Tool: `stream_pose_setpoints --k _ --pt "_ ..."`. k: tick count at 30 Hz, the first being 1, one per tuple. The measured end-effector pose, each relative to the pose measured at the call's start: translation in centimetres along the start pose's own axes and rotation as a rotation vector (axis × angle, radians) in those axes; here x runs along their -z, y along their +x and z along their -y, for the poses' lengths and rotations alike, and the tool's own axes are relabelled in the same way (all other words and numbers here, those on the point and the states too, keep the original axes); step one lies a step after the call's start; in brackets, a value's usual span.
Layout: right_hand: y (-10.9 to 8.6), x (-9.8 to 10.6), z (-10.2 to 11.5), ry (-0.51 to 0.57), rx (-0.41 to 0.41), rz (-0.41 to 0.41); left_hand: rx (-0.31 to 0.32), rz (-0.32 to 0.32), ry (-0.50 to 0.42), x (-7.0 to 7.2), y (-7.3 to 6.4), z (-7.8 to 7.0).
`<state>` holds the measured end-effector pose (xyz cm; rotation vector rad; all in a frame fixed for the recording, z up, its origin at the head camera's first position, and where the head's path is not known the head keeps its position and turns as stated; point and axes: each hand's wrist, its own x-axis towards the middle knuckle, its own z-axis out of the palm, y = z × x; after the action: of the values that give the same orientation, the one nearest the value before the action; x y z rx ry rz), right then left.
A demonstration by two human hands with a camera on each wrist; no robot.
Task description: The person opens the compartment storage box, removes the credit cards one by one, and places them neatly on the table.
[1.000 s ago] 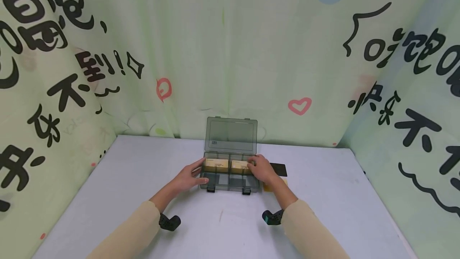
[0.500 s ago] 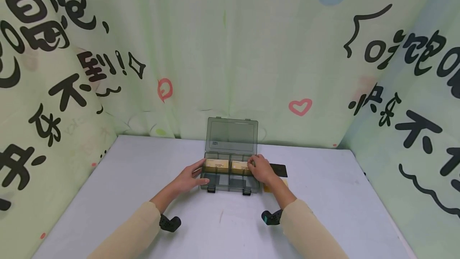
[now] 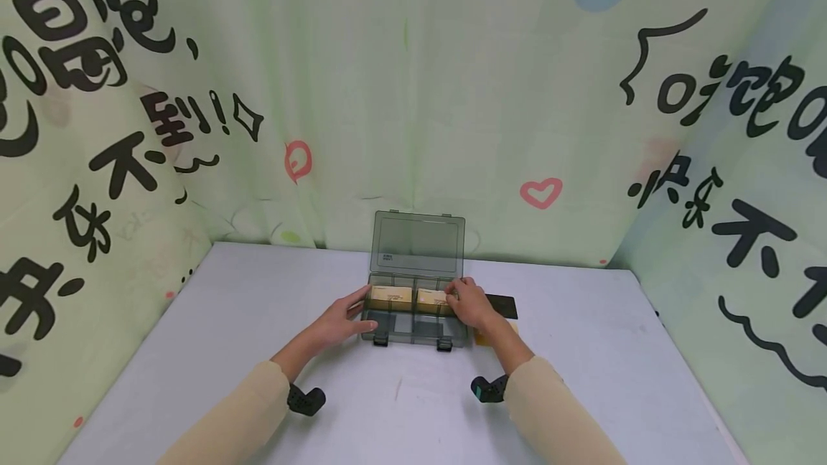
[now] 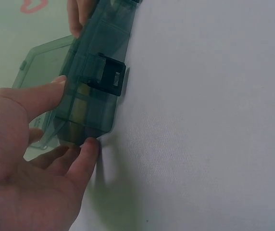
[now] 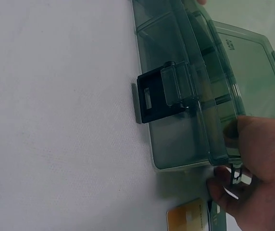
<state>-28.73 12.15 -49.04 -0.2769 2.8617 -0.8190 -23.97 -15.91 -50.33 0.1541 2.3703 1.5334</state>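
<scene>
A translucent grey compartment box stands on the table with its hinged lid raised at the back. Two small tan cartons lie side by side in its rear compartments, and dark flat pieces show in the front ones. My left hand holds the box's left end, thumb at the front rim and fingers against the side wall. At the right end, my right hand grips the wall, thumb over the rim on the inside and fingers outside, next to the right carton.
Right of the box lie a black card and a yellow card, partly covered by my right hand and forearm. Two black latches hang at the box's front. Printed curtains enclose the white table behind and at both sides.
</scene>
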Motion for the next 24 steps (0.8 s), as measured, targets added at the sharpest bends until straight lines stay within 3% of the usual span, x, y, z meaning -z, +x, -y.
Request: stream_pose_setpoints --k 5,14,24 --pt "0.07 -0.07 -0.12 0.009 0.010 -0.011 -0.018 0.010 0.005 0.19 -0.28 -0.20" --pt "0.38 -0.25 -0.06 0.072 0.025 -0.103 -0.023 0.018 -0.009 0.34 -0.14 -0.27" --pt "-0.10 -0.22 -0.50 0.049 0.027 -0.062 -0.021 0.021 0.007 0.21 -0.28 -0.21"
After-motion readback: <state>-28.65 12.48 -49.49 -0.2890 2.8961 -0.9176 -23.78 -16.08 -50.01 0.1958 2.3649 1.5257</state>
